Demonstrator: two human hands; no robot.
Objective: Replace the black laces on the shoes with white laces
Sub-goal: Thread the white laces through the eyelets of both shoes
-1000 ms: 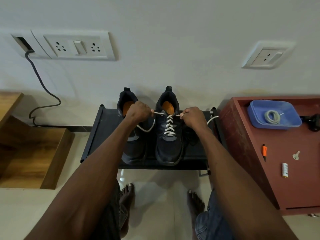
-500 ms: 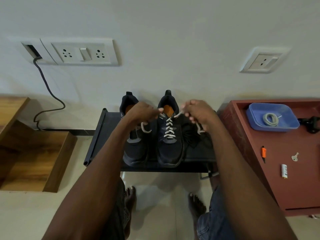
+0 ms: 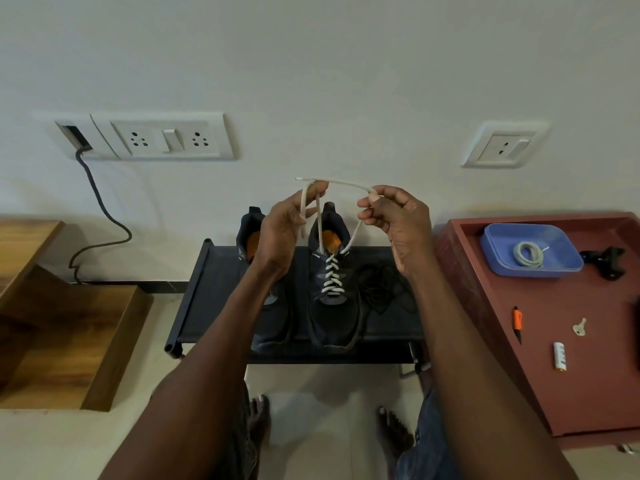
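Note:
Two dark shoes stand on a black rack (image 3: 201,299). The right shoe (image 3: 334,317) is threaded with a white lace (image 3: 330,275). The left shoe (image 3: 273,327) is partly hidden behind my left forearm. My left hand (image 3: 284,230) pinches one end of the white lace above the shoe. My right hand (image 3: 394,216) grips the other end, and the two ends cross above the shoe's opening. A pile of black laces (image 3: 381,289) lies on the rack right of the shoes. A second white lace (image 3: 528,253) is coiled in a blue tray (image 3: 568,261).
A red-brown table (image 3: 588,375) at the right carries the tray, an orange-handled tool (image 3: 517,322), a key (image 3: 579,327), a battery (image 3: 559,356) and a black clamp (image 3: 606,261). Wooden steps (image 3: 69,323) stand at the left. A cable (image 3: 100,220) hangs from the wall socket. My bare feet are below the rack.
Both hands rose from the shoe's top eyelets, lifting the lace ends up and bringing them together so that they cross. The view tilted slightly.

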